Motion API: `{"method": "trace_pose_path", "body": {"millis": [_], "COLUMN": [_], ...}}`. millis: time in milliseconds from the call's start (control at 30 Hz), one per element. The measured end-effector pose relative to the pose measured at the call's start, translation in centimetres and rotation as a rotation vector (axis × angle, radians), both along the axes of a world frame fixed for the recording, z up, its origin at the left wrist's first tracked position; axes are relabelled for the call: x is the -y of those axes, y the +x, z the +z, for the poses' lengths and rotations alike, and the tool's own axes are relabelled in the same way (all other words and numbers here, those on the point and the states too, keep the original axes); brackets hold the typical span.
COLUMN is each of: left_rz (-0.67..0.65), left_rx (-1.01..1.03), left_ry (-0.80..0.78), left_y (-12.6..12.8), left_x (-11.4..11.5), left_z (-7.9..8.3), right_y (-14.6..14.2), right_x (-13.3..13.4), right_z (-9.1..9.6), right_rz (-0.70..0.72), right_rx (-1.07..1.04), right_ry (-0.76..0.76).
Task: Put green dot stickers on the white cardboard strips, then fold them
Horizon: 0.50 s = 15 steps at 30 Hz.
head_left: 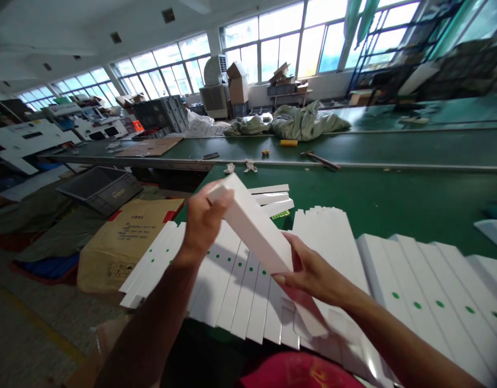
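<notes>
A long white cardboard box (259, 229) is held up at a slant between both hands, its lower end flap hanging loose. My left hand (204, 218) grips the upper far end, fingers and thumb around the corner. Lower down, my right hand (303, 267) is wrapped around the box's side near its middle. Beneath it lies a fanned row of flat white box blanks (232, 283) with green dots. A further stack of white blanks (321, 229) lies beside the right hand.
At right stand several white boxes with green dots (418, 269). White strips (273, 196) and a green sticker sheet (281, 214) lie on the green table (373, 199). Behind are a hammer (321, 160) and yellow roll (289, 143). A grey crate (101, 188) and brown carton (127, 242) stand left.
</notes>
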State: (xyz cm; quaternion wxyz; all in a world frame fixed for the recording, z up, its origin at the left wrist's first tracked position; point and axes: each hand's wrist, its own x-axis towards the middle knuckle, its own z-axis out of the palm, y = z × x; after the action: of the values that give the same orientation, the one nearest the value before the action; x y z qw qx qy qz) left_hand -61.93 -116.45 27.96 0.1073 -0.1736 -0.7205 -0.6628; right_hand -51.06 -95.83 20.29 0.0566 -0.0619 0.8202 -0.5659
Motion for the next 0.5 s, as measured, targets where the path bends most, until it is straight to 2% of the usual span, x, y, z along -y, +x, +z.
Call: {"method": "trace_pose_path", "body": {"millis": [100, 233, 367, 433, 500], "left_rz": [0.172, 0.245, 0.206, 0.161, 0.138], "left_rx": [0.095, 0.412, 0.727, 0.862, 0.981], "left_ry": [0.275, 0.37, 0.332, 0.362, 0.427], "left_y": [-3.4, -4.5, -3.8, -3.4, -2.9], "left_x": [1.4, 1.2, -1.3, -3.1, -5.1], "left_z": [-1.9, -7.5, -12.7, -14.3, -15.3], "right_y": [1.4, 4.1, 5.8, 6.6, 7.5], "right_x": [-1.2, -2.4, -5.2, -7.3, -9.2], "right_z": [-0.9, -0.6, 0.6, 1.0, 0.9], "right_rz": [-0.1, -0.087, -0.004, -0.09, -0.251], "right_rx": [0.045, 0.092, 0.213, 0.267, 0.249], "right_ry": [0.069, 0.081, -0.16, -0.3, -0.396]}}
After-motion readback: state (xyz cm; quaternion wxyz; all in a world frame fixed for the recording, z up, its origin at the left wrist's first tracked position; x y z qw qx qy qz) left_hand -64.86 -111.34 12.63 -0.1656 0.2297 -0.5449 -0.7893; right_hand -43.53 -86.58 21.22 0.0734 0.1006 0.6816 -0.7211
